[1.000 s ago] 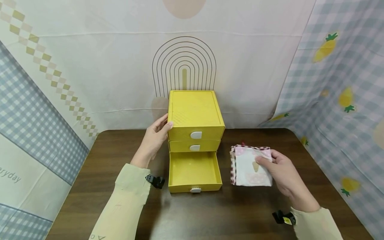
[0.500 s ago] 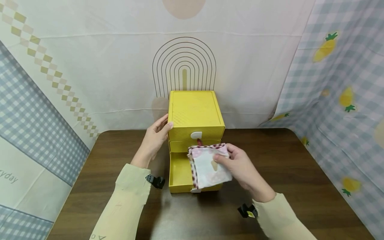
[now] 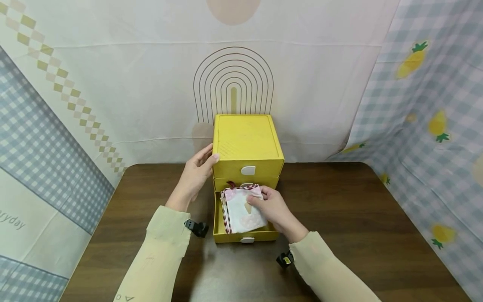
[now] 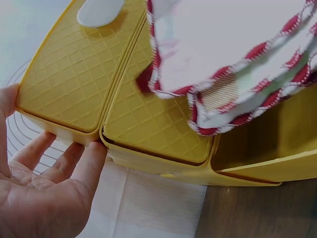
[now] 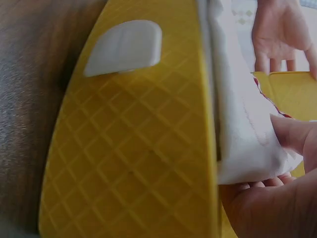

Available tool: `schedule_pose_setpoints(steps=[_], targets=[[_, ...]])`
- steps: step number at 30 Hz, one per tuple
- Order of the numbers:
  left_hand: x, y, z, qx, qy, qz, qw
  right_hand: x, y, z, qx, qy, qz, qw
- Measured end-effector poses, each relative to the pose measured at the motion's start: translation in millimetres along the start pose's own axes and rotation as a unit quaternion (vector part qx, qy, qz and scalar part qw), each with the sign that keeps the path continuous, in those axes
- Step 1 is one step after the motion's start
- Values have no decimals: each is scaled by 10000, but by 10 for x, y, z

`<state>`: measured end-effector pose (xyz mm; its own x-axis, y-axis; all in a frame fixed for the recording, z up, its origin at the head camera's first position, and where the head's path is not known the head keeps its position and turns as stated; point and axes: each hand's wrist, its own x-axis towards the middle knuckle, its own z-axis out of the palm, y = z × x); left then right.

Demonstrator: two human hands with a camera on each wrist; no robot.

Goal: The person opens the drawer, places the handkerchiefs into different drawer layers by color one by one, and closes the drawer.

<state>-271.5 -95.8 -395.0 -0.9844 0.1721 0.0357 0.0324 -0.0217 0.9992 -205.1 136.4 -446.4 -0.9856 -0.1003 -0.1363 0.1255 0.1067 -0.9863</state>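
Note:
A yellow three-tier drawer unit (image 3: 247, 136) with white pulls stands at the back of the table, its bottom drawer (image 3: 228, 238) pulled out. Against the unit's upper left side rests my left hand (image 3: 193, 178), thumb at the front corner; the left wrist view has its fingers (image 4: 88, 168) extended along the side wall. Pinched between thumb and fingers of my right hand (image 3: 277, 209) is a small folded towel (image 3: 239, 216), white and pink with a red-checked border and a red loop. It overlaps the drawer, and in the right wrist view it sits just behind the drawer's front panel (image 5: 133, 134).
The brown wooden table (image 3: 358, 222) extends around the unit on both sides and in front. A white patterned cloth (image 3: 151, 84) hangs close behind the unit, and a blue checked cloth with pineapples (image 3: 437, 167) hangs along the right.
My right hand has carried the folded towel leftward from the table's right side to over the open bottom drawer, lower now than half a second ago. The left hand has stayed in place.

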Motion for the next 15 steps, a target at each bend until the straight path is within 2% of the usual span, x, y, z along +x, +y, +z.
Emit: schedule_pose_setpoints(steps=[6,9,15], targets=[[0,4,1,34,6,-49,10000,66,103,25,-127,195,67,9997],[-2,5,-3,50,20,-73,10000,101,146,47,-500,324,132,9981],[0,4,-5,123,18,-103,9999,134,246,61,-1424,376,790,9859]])
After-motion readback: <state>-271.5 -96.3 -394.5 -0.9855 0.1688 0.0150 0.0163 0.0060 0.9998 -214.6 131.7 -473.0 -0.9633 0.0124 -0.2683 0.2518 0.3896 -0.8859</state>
